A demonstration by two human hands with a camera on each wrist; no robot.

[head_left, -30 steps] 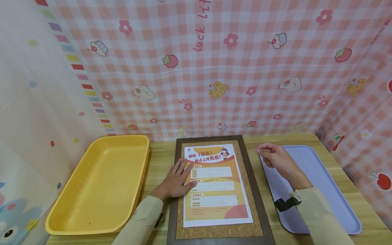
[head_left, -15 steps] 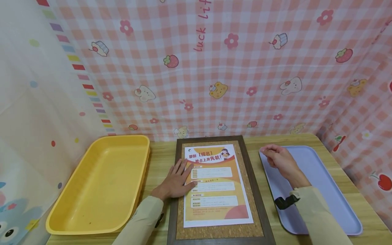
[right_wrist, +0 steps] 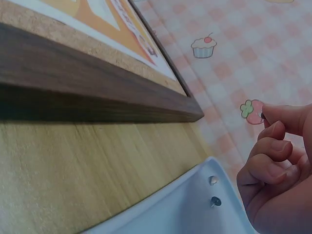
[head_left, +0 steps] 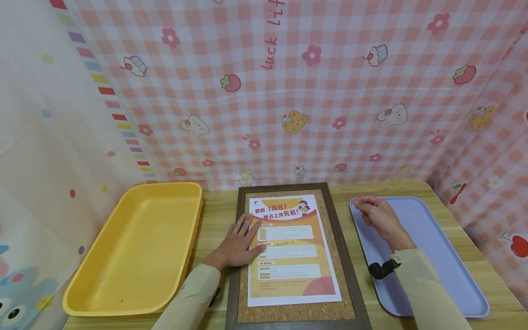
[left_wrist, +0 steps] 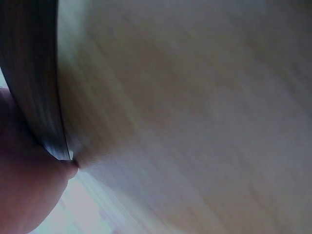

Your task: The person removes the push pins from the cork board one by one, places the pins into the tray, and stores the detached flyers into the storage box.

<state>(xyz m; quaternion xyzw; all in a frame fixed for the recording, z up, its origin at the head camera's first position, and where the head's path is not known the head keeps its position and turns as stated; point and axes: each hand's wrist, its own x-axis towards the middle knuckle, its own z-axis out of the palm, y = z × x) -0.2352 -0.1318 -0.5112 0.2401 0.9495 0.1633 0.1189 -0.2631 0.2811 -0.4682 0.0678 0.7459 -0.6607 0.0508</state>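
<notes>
A printed orange and white flyer (head_left: pixel 288 275) lies on a cork board (head_left: pixel 297 313) with a dark wooden frame (head_left: pixel 350 279). One small tack (head_left: pixel 255 202) shows at the flyer's upper left corner. My left hand (head_left: pixel 237 245) rests with spread fingers over the frame's left side and the flyer's edge. My right hand (head_left: pixel 381 217) is above the far left part of the lilac tray (head_left: pixel 429 256), pinching what looks like a thumbtack (right_wrist: pixel 263 115), mostly hidden by the fingertips. Below it in the right wrist view, two thumbtacks (right_wrist: pixel 215 201) lie in the tray.
A deep yellow tray (head_left: pixel 140 247) stands on the wooden table (head_left: pixel 216 206) left of the board. Behind everything hangs a pink checked cloth (head_left: pixel 268 101). Pale cloth (head_left: pixel 49 160) closes off the left side, and more checked cloth the right.
My right hand has shifted slightly to the right, from beside the lilac tray's edge to above its far left corner. The left hand and the flyer have stayed in place.
</notes>
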